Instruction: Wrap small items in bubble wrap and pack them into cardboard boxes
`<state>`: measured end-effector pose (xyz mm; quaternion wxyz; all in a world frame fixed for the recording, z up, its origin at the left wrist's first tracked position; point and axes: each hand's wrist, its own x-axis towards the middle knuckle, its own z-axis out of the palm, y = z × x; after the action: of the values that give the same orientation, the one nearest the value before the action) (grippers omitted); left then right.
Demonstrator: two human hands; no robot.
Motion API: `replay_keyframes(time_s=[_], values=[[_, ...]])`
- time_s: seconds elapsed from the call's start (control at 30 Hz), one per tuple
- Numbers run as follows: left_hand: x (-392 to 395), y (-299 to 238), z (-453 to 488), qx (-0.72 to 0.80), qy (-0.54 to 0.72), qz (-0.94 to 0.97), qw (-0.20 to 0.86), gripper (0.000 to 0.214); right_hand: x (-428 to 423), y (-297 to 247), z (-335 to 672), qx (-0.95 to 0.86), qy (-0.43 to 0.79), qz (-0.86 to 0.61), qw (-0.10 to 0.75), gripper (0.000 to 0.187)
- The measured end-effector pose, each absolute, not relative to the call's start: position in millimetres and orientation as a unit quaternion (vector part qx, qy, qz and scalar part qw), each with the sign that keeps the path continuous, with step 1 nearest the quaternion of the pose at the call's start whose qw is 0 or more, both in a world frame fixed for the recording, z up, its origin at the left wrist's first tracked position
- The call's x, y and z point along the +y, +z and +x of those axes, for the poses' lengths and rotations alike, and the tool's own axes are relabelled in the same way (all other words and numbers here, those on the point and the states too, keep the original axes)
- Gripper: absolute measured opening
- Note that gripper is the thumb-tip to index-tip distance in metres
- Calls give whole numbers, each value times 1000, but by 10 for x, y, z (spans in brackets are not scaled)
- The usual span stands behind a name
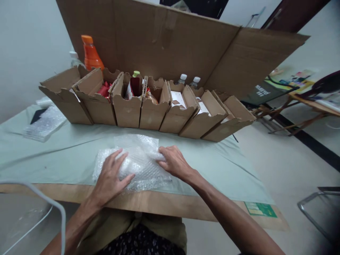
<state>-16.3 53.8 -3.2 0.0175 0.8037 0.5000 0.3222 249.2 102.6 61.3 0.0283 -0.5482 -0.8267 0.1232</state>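
Note:
A sheet of clear bubble wrap (140,164) lies on the green cloth near the table's front edge, partly layered over itself. My left hand (113,173) rests on its left part with the fingers spread. At the right side, my right hand (174,161) has its fingers closed on a gathered piece of the bubble wrap. Whether anything is wrapped inside cannot be made out through the shiny layers.
A row of several cardboard bins (127,111) stands behind the wrap, backed by a tall cardboard panel (170,39). An orange bottle (91,55) rises behind the left bins. More bubble wrap (46,122) lies at the left. A white cable (60,209) curves at lower left.

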Motion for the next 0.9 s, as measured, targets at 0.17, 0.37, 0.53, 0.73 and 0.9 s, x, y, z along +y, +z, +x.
replay_keyframes(time_s=[0.17,0.37,0.53,0.73,0.9], values=[[808,349,-476,485,326,811,-34,106,653,714,2366,-907,-124,-384,118,23],[993,545,-493,443,79,884,127,72,399,694,2309,-916,-181,-321,157,34],[1016,700,-305,415,10,891,182,16,359,743,2348,-898,-93,-377,208,18],[1138,861,-146,409,-49,887,210,6,386,921,2527,-867,80,-478,111,26],[1225,737,-21,420,-107,875,215,25,779,737,2753,-845,204,-492,34,88]])
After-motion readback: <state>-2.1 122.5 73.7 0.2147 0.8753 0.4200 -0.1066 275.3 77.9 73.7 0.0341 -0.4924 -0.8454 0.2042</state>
